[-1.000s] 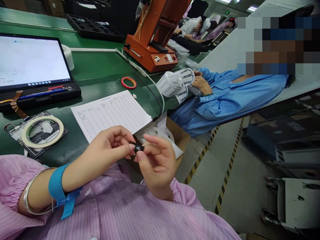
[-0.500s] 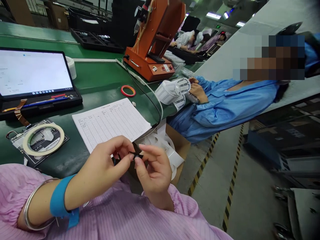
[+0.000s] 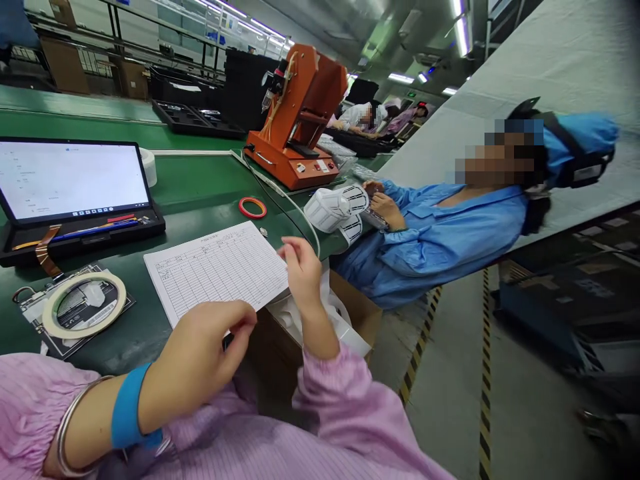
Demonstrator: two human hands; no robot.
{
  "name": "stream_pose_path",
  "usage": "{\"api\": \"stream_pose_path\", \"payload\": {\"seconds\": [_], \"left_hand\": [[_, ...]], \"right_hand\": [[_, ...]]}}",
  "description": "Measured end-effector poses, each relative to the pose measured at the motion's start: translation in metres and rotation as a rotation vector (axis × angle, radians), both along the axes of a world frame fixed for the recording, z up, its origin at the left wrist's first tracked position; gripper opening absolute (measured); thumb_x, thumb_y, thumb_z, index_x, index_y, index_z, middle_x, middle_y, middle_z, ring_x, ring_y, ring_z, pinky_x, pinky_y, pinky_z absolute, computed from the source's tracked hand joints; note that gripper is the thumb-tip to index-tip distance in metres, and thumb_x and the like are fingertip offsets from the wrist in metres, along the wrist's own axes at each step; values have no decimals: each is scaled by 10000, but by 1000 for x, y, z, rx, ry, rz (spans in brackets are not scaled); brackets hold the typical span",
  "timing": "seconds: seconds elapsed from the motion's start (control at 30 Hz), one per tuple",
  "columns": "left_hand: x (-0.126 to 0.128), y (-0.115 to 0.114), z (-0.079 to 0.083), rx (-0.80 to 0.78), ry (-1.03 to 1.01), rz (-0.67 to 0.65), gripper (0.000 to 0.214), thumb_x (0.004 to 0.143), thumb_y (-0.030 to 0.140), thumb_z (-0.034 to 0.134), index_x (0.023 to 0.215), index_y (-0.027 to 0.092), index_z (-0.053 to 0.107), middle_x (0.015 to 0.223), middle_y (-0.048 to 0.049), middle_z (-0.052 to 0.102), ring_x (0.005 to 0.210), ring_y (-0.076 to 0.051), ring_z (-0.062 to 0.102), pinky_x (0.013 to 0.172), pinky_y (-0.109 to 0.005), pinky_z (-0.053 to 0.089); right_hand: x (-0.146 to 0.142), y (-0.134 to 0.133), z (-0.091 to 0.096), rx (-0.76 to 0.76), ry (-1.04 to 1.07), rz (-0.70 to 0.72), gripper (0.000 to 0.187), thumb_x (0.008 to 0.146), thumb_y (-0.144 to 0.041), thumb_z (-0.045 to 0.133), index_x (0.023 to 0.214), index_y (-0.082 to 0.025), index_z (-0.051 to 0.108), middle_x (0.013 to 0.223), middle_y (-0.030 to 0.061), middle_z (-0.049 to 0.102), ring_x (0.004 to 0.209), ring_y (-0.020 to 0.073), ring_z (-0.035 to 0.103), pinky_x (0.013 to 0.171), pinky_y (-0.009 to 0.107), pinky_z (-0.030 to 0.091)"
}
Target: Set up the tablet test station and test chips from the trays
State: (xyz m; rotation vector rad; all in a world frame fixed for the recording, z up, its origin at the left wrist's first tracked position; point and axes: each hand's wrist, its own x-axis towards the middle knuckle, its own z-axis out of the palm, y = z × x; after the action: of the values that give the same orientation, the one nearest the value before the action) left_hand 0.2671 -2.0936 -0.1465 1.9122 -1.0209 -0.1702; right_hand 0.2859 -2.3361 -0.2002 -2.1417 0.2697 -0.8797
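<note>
My left hand (image 3: pixel 213 343) is closed just in front of the stack of printed forms (image 3: pixel 220 267), its back towards me. A bit of a small black part (image 3: pixel 228 340) shows between its thumb and fingers; the rest is hidden. By the right edge of the forms, my right hand (image 3: pixel 303 270) is raised with fingers curled together. Whatever it pinches, if anything, cannot be made out. Beyond the forms lies a red tape roll (image 3: pixel 253 207) with a small pale scrap (image 3: pixel 263 232) near it.
A cream tape roll (image 3: pixel 50 320) lies on a circuit board at left, before an open laptop-like screen (image 3: pixel 75 180). An orange press (image 3: pixel 300 120) stands behind. A cardboard box (image 3: pixel 373 320) with white waste is below the table edge. A co-worker in blue (image 3: pixel 425 233) sits at right.
My hands, together on the small black part before, have come apart. The right hand has moved up and away towards the forms' right edge; the left has shifted slightly down and left. The view has tilted up.
</note>
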Motion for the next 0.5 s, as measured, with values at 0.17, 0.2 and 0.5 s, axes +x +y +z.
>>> {"api": "stream_pose_path", "payload": {"seconds": [0.17,0.2,0.5], "left_hand": [[38,-11,-36,6,288,116,81,865,256,498,876,210,564,800,4,625,750,-158,578,693,-301,439],[45,-12,-45,-12,361,129,92,860,276,504,885,205,557,794,-2,617,755,-165,581,696,-305,446],[57,-14,-80,-11,460,126,140,860,334,509,901,207,553,792,-3,590,742,-168,553,694,-312,445]], "right_hand": [[95,-68,-14,-554,498,95,448,836,-12,465,1228,-167,616,1186,123,609,1074,208,558,920,324,433],[103,-73,-16,-635,546,145,477,842,-10,459,1261,-189,602,1207,121,595,1092,211,544,918,319,429],[98,-82,-31,-612,457,135,303,872,-122,496,1121,-160,663,1026,100,682,980,204,579,888,308,435]]}}
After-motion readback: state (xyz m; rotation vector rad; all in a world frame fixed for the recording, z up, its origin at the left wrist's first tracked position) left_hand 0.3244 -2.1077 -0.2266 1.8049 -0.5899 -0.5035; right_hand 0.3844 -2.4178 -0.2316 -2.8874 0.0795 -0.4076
